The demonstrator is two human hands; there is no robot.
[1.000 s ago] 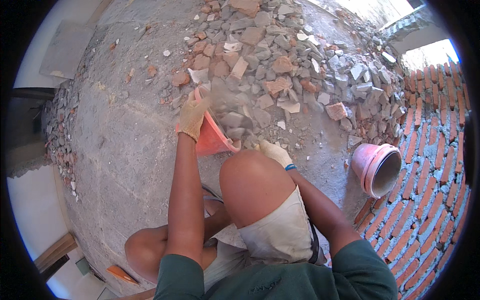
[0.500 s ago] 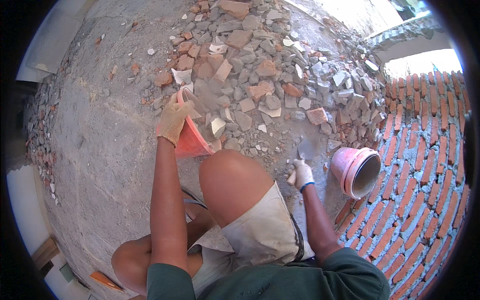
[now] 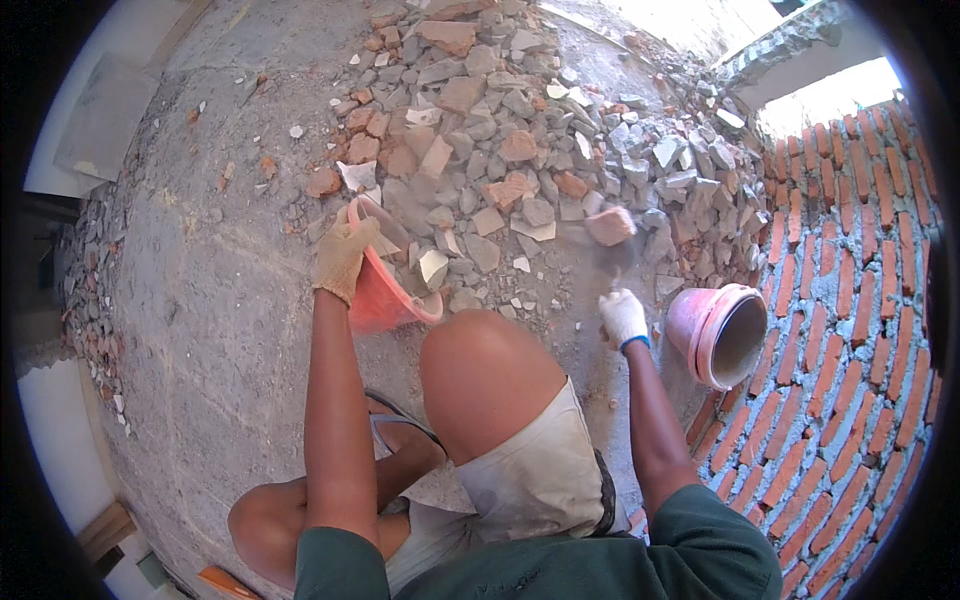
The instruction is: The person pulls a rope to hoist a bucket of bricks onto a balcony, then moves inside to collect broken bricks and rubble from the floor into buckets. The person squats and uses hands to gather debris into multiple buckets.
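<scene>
Beside a broad heap of broken masonry point(image 3: 480, 95), a person crouches on dusty concrete ground point(image 3: 230, 290), wearing pale shorts point(image 3: 535, 470), a dark green shirt point(image 3: 560, 565) and an open sandal point(image 3: 405, 425). The left hand point(image 3: 345, 255), in a tan knitted glove, is closed over the rim of a red-pink bucket point(image 3: 378, 305), which leans on its side at the near left edge of the heap, its mouth facing the rubble. Pale and grey fragments lie right at the bucket's lower lip. The right hand point(image 3: 623, 316), in a whitish glove with a blue cuff, is clenched around the handle of a trowel point(image 3: 614, 262), whose blade is blurred and points away from the body. Just beyond the blade sits a pinkish brick chunk point(image 3: 610, 226); whether the two touch cannot be told. To the right of that hand, a second pink bucket point(image 3: 690, 325) lies tipped, its dark mouth turned toward a wall of red bricks point(image 3: 845, 340) with grey mortar between them.
</scene>
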